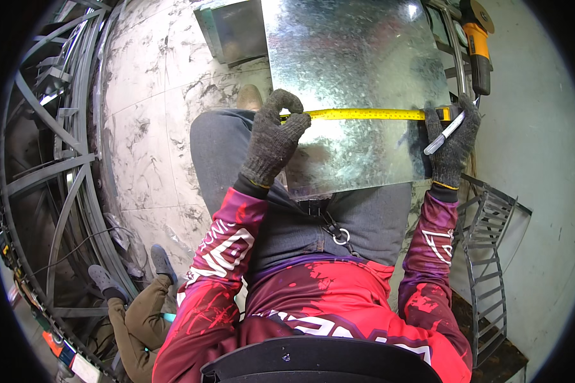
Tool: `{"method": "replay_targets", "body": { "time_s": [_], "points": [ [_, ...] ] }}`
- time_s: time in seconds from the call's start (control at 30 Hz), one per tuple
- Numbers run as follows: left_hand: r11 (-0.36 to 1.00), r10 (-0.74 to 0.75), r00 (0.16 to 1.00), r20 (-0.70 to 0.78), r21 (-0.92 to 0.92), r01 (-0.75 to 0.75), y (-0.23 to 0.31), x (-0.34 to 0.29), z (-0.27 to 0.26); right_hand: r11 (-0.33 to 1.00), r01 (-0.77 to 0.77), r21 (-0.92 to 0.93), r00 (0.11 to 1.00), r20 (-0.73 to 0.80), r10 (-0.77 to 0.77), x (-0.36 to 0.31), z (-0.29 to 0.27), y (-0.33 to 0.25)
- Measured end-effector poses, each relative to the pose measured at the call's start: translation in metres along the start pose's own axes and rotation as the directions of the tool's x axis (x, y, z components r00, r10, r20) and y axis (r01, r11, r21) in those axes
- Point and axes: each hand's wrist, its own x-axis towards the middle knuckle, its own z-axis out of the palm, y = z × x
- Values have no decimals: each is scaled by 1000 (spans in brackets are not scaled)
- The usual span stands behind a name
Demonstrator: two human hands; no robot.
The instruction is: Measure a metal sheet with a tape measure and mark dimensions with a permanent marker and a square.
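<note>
A shiny galvanized metal sheet (358,70) lies before me, its near edge over my lap. Across it, from left to right, runs a yellow tape measure (364,114), its blade pulled out. My left hand (276,137), in a dark grey knit glove, pinches the blade's end at the sheet's left edge. At the right edge my right hand (455,140), gloved alike, grips the tape's case, mostly hidden by the fingers. A white marker (444,135) is also held in that hand, slanting down to the left.
An orange angle grinder (477,48) rests at the upper right by a metal frame. A grey metal box (233,32) stands beyond the sheet's left edge. Metal framing (76,127) lines the left side. Another person's legs (137,325) show at lower left. A slatted metal rack (485,268) leans at right.
</note>
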Motion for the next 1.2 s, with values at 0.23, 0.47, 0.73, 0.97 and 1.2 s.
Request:
{"method": "replay_targets", "body": {
  "time_s": [0.23, 0.47, 0.73, 0.97, 1.2],
  "points": [
    [999, -35, 999, 6, -28, 35, 0, 0, 1, 1000, -8, 4, 1000, -17, 8, -1, 1, 2],
    [999, -20, 1000, 8, -30, 20, 0, 2, -1, 999, 30, -45, 999, -20, -31, -2, 1, 3],
    [998, -56, 998, 18, -12, 56, 0, 2, -1, 998, 55, -39, 998, -26, -57, -3, -1, -5],
    [997, -74, 997, 14, 36, 74, 4, 1, 0, 707, -52, 706, 948, -189, 258, 11, -27, -74],
    [998, -55, 998, 9, -35, 55, 0, 2, 3, 437, -426, 792, 887, 461, 30, -10, 23, -139]
  ]
}}
